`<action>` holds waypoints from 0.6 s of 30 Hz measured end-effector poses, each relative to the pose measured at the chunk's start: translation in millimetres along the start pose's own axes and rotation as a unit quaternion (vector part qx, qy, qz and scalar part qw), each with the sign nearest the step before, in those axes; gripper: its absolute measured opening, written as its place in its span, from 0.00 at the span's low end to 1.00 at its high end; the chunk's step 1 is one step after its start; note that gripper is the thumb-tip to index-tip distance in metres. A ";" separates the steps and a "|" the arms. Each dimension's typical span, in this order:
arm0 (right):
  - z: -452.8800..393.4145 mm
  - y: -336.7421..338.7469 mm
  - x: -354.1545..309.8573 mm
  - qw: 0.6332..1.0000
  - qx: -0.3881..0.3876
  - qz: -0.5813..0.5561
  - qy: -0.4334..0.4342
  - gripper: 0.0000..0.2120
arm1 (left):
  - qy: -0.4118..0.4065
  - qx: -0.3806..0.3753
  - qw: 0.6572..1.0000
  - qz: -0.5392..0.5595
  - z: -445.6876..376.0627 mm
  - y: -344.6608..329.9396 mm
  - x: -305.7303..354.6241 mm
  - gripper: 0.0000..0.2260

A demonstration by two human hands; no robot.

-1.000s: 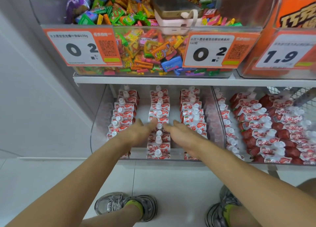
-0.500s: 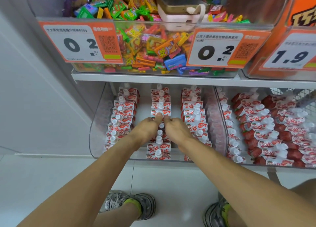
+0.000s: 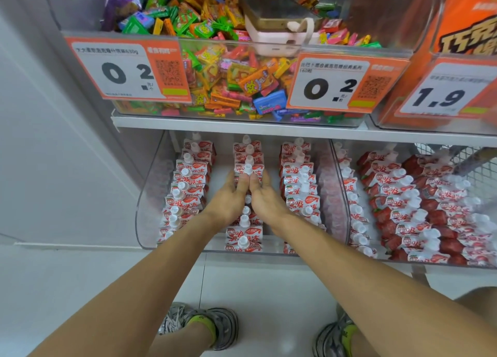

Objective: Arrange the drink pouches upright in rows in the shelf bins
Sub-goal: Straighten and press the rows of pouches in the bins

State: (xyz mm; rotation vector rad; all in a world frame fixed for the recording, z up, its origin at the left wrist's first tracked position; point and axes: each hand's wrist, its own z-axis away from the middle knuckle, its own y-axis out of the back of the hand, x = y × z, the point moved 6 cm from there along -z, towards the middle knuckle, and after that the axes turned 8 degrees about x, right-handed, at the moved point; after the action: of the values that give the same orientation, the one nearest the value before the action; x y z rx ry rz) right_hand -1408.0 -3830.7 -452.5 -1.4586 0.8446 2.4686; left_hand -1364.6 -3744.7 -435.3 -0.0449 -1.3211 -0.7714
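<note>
Reaching together, left hand (image 3: 228,200) and right hand (image 3: 265,199) seemingly pinch a middle-row strawberry drink pouch (image 3: 248,171) in the clear bin (image 3: 150,195) (soft, floppy; grip sides below cap).

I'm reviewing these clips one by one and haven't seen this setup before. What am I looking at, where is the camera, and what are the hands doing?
There is no machine here. A person wears one wide-angle camera on the head, looking forward and down, so you see their own bare arms and their shoes on the floor.

They face a shop shelf. The lower clear bin holds three rows of red and white drink pouches with white caps, standing upright. The left hand and right hand meet over the middle row, fingertips together at a pouch; whether they pinch it I cannot tell.

A second bin to the right holds more pouches, lying less neatly. Above, a bin of mixed candies carries price tags, with a pink device resting on the candies.
</note>
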 end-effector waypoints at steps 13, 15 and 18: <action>-36.8 3.9 -3.0 0.996 0.068 -0.054 -0.031 0.28 | 0.042 0.063 0.990 0.123 -52.9 2.5 0.8 0.27; -45.0 9.2 -6.1 0.994 0.088 -0.049 -0.036 0.27 | 0.040 0.070 0.989 0.124 -59.4 7.1 0.1 0.26; -55.1 6.1 -11.7 0.994 0.093 -0.054 -0.027 0.28 | 0.015 0.038 0.990 0.138 -65.3 -4.1 4.5 0.19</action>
State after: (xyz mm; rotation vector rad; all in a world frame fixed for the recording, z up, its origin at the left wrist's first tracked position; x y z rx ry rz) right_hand -1362.6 -3863.7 -460.5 -1.3306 0.9312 2.2732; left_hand -1311.2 -3779.1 -451.5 -0.1512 -1.2822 -0.4848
